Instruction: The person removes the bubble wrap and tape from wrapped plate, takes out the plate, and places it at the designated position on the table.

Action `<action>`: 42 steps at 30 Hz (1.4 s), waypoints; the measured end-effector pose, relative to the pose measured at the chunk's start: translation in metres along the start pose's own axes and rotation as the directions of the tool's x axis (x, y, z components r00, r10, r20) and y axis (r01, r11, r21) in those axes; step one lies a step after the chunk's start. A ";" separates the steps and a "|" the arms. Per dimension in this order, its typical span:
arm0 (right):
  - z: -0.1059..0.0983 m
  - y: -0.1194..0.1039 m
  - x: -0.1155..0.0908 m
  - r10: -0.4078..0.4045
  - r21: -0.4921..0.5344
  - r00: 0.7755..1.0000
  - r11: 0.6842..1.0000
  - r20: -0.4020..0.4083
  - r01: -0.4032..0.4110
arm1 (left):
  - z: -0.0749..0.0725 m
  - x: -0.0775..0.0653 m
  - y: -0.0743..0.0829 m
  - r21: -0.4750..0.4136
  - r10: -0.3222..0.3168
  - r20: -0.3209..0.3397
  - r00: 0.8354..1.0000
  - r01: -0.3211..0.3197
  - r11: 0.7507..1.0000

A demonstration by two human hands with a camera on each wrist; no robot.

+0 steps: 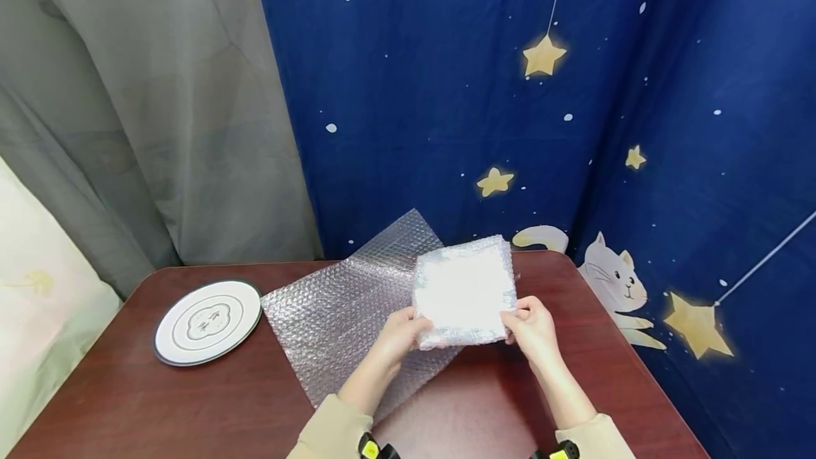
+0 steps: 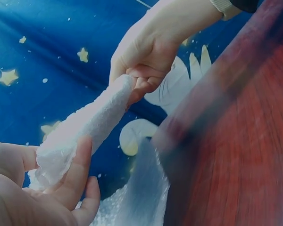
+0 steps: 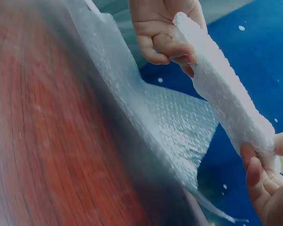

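Both hands hold up a squarish, flat bundle of bubble wrap [image 1: 464, 292], bright white on its face in the head view. My left hand [image 1: 400, 335] pinches its lower left corner, thumb on the near face and fingers behind. At the lower right corner my right hand [image 1: 530, 328] grips it the same way. Edge-on in the left wrist view, the bundle [image 2: 92, 120] looks thick and padded; what is inside is hidden by the wrap. Behind and below it a loose sheet of bubble wrap [image 1: 344, 317] lies across the table, its far corner raised.
A white plate [image 1: 185, 335] with a dark rim and a printed centre lies at the left of the reddish-brown table [image 1: 242, 409]. Along the table's far edge hang a grey curtain [image 1: 191, 126] and a blue curtain [image 1: 414, 91] with stars and a cat.
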State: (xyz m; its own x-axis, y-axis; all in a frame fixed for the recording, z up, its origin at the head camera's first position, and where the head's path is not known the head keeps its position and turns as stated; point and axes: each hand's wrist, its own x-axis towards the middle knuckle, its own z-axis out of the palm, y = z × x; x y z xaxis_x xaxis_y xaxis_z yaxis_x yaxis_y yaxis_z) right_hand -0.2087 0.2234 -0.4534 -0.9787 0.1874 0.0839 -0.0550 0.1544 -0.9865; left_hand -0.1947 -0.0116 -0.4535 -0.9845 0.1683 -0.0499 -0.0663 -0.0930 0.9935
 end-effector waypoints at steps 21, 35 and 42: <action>0.068 0.017 -0.015 -0.046 0.026 0.994 0.999 0.096 0.044 | -0.068 -0.018 -0.013 0.082 -0.015 -0.115 0.993 0.024 0.996; 0.097 0.035 -0.020 -0.072 -0.005 0.990 0.997 0.121 0.073 | -0.095 -0.024 -0.026 0.164 -0.025 -0.152 0.988 0.050 0.985; 0.104 0.046 -0.021 -0.079 -0.030 0.984 0.996 0.158 0.085 | -0.105 -0.024 -0.034 0.190 -0.028 -0.144 0.989 0.055 0.980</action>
State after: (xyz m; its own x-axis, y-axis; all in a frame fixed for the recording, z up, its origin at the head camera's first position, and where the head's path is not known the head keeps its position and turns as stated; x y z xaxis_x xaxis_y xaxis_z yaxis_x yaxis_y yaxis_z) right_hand -0.2116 0.1254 -0.5156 -0.9902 0.0192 0.1382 -0.1316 0.1989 -0.9711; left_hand -0.1863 -0.1151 -0.4972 -0.9954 0.0283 -0.0920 -0.0886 0.1045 0.9906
